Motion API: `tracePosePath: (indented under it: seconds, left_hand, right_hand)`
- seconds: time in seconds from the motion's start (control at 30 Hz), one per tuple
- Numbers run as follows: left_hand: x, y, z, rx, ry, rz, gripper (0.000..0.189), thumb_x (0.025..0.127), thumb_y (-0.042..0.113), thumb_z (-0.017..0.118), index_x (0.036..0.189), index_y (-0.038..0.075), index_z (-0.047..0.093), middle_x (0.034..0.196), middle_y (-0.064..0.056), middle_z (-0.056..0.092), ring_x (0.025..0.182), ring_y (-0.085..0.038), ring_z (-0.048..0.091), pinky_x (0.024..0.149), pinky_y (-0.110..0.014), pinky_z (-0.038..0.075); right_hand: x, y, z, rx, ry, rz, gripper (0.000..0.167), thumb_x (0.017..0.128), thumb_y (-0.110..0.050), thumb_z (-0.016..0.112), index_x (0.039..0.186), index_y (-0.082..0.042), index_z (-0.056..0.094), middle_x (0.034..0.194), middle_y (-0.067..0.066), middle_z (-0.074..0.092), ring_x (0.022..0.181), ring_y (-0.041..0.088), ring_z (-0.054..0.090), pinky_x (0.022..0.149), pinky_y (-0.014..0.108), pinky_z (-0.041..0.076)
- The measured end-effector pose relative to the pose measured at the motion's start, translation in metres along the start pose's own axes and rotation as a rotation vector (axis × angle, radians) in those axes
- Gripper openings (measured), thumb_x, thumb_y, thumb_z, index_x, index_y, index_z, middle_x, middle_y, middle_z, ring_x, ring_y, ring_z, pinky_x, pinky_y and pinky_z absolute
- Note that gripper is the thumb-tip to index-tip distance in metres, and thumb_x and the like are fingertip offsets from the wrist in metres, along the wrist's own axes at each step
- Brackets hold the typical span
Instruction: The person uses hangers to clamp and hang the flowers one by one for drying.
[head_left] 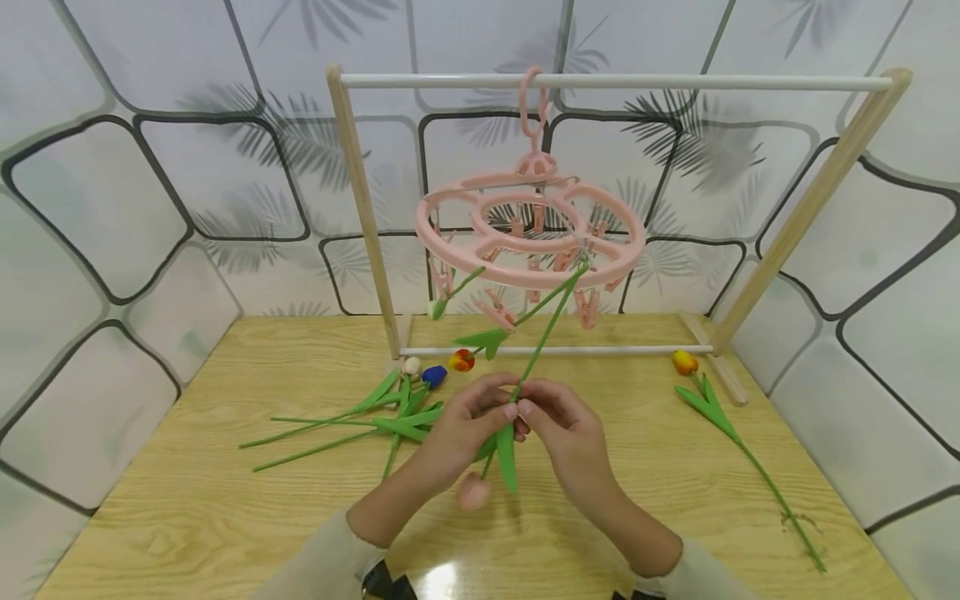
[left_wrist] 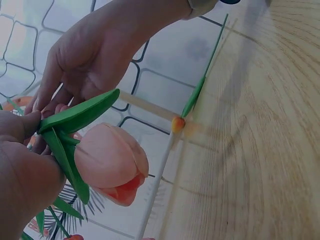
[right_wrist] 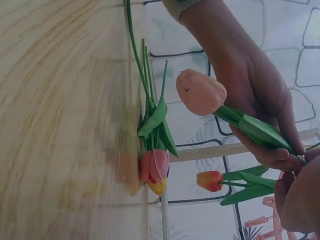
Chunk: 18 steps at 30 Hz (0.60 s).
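Note:
A pink tulip (head_left: 474,492) hangs bloom downward between both hands over the table, its green stem slanting up to the front of a pink clip hanger (head_left: 517,273). My left hand (head_left: 468,425) pinches its stem by the leaves, thumb against fingers. From the other side, my right hand (head_left: 570,429) also pinches the stem, the fingertips of both meeting there. Whether a clip grips the stem's upper end, I cannot tell. Behind the hands, a red-yellow tulip (head_left: 462,360) hangs bloom down, and a whitish tulip (head_left: 437,309) hangs at the left of the hanger.
The hanger hooks over a white rod (head_left: 675,82) on a wooden-legged rack. On the table at left lie several tulips, including a blue tulip (head_left: 434,377) and a white one (head_left: 412,367). A yellow-orange tulip (head_left: 684,362) lies at right by the rack's foot (head_left: 729,379).

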<state>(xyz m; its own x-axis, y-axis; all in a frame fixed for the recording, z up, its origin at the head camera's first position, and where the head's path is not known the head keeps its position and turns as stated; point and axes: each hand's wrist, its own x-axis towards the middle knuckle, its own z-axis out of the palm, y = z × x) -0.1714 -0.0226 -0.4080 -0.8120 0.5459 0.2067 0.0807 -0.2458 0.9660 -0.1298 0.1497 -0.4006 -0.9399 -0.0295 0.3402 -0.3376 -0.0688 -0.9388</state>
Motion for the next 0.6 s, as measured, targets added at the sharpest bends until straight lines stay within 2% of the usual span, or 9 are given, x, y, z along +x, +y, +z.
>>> tracePosePath:
  seconds: [0.13,0.23,0.4,0.6]
  left_hand:
    - [-0.0004,0.0002,0.0021,0.014,-0.007,0.000,0.042,0.104,0.010,0.057,0.145,0.007,0.048,0.116,-0.005,0.067,0.093,-0.015,0.070,0.087,-0.032,0.058]
    - [-0.0010,-0.0001,0.0032,0.051,-0.015,-0.018,0.046,0.103,0.013,0.058,0.148,0.012,0.047,0.122,-0.010,0.066,0.102,-0.019,0.069,0.094,-0.035,0.056]
    - [-0.0022,0.0019,0.0054,0.120,-0.021,-0.047,0.056,0.102,0.019,0.062,0.154,0.024,0.041,0.136,-0.015,0.060,0.120,-0.026,0.063,0.104,-0.038,0.051]
    - [-0.0017,0.0026,0.0083,0.135,-0.011,-0.048,0.059,0.102,0.018,0.061,0.155,0.028,0.039,0.143,-0.016,0.053,0.125,-0.028,0.061,0.104,-0.040,0.051]
  right_hand:
    - [0.0003,-0.0012,-0.0018,0.023,0.000,0.049,0.028,0.099,-0.011,0.066,0.122,0.004,0.062,0.111,0.003,0.068,0.094,0.014,0.065,0.080,0.025,0.057]
    - [0.0012,-0.0022,-0.0044,0.012,-0.001,0.071,0.030,0.098,-0.013,0.067,0.124,0.001,0.063,0.116,0.004,0.067,0.103,0.016,0.064,0.086,0.026,0.057]
    - [0.0042,-0.0038,-0.0084,-0.046,-0.001,0.034,0.032,0.096,-0.009,0.069,0.126,-0.002,0.063,0.120,-0.001,0.067,0.118,0.020,0.058,0.095,0.026,0.054]
    - [0.0062,-0.0042,-0.0089,-0.055,0.006,-0.034,0.039,0.092,0.000,0.070,0.130,0.001,0.060,0.113,-0.005,0.067,0.111,0.017,0.060,0.095,0.025,0.053]
